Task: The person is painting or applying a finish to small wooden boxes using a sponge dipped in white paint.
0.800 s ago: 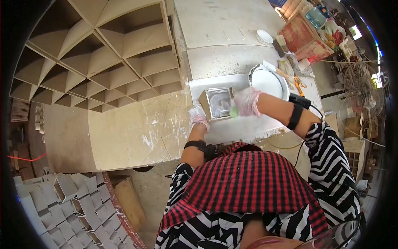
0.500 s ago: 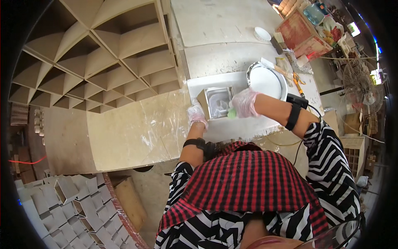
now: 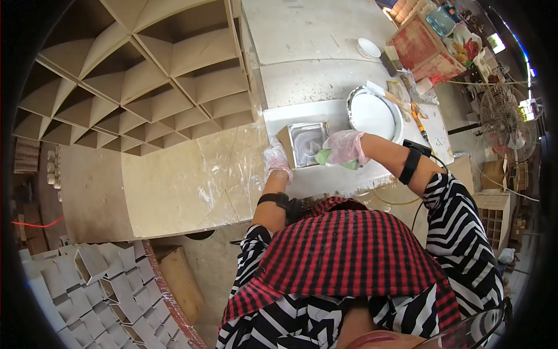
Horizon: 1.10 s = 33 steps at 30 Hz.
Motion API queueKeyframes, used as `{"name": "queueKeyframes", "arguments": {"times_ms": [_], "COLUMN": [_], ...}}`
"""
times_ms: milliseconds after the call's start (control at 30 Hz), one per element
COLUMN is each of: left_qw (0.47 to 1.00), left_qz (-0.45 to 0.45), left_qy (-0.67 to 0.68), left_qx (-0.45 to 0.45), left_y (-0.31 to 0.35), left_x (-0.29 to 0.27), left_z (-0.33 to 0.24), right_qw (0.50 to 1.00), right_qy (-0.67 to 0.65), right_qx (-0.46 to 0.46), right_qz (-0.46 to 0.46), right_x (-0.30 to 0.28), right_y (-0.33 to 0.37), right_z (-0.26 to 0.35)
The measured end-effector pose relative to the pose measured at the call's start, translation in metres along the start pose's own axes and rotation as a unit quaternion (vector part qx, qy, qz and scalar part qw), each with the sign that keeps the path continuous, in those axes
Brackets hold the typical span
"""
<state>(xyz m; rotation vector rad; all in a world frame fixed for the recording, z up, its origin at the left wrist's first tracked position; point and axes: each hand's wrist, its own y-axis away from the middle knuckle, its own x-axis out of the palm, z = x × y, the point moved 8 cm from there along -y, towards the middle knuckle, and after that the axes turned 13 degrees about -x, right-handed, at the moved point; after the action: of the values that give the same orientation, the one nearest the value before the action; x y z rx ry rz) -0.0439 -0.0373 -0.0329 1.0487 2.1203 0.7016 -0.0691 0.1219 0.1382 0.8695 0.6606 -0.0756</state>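
A small open wooden box (image 3: 306,141) rests on a white sheet (image 3: 340,110) on the workbench, its inside smeared with wet white paint. My left hand (image 3: 275,157), in a thin clear glove, closes on the box's left wall. Just past the box's right edge, my gloved right hand (image 3: 345,145) is closed around a pale green sponge (image 3: 321,156). One end of the sponge reaches the box's edge, and another part shows below my fingers. To the right of that hand stands a round white bucket (image 3: 374,113) of white paint, its rim spattered dark.
Stacked tan compartment units (image 3: 151,75) tower at the left. A brush-like tool (image 3: 381,92) and an orange-handled tool (image 3: 417,116) lie beside the bucket. Farther back are a white bowl (image 3: 368,47) and a red crate (image 3: 427,49). Grey boxes (image 3: 87,291) fill the lower left.
My right hand has turned slightly, and more of the green sponge now shows on both sides of it. My left hand keeps its hold on the box.
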Motion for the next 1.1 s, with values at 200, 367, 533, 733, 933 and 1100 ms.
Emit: {"name": "queueKeyframes", "arguments": {"times_ms": [200,367,533,733,933,1100], "left_qw": [1.000,0.998,0.999,1.000,0.999,1.000], "left_qz": [0.013,-0.030,0.023,0.001,-0.002,0.015], "left_qy": [-0.013,-0.048,0.004,-0.001,-0.051,-0.006], "left_qx": [0.021,0.024,0.023,0.012,0.001,0.003], "left_y": [-0.006,-0.003,-0.001,0.001,0.004,0.001], "left_x": [0.002,-0.002,0.000,-0.005,-0.005,-0.001], "left_z": [-0.001,-0.002,-0.003,-0.003,-0.008,-0.004], "right_qw": [0.997,0.985,0.992,0.999,0.947,0.937], "right_qy": [-0.073,0.147,-0.125,-0.033,0.122,0.234], "right_qx": [-0.035,0.076,-0.019,0.037,-0.220,-0.021], "right_qz": [-0.018,0.043,-0.026,0.024,-0.201,-0.258], "right_x": [0.009,-0.006,0.008,0.014,0.001,-0.022], "right_y": [-0.013,0.017,-0.003,0.006,-0.001,-0.025], "right_z": [0.030,0.009,0.045,-0.002,0.008,-0.012]}}
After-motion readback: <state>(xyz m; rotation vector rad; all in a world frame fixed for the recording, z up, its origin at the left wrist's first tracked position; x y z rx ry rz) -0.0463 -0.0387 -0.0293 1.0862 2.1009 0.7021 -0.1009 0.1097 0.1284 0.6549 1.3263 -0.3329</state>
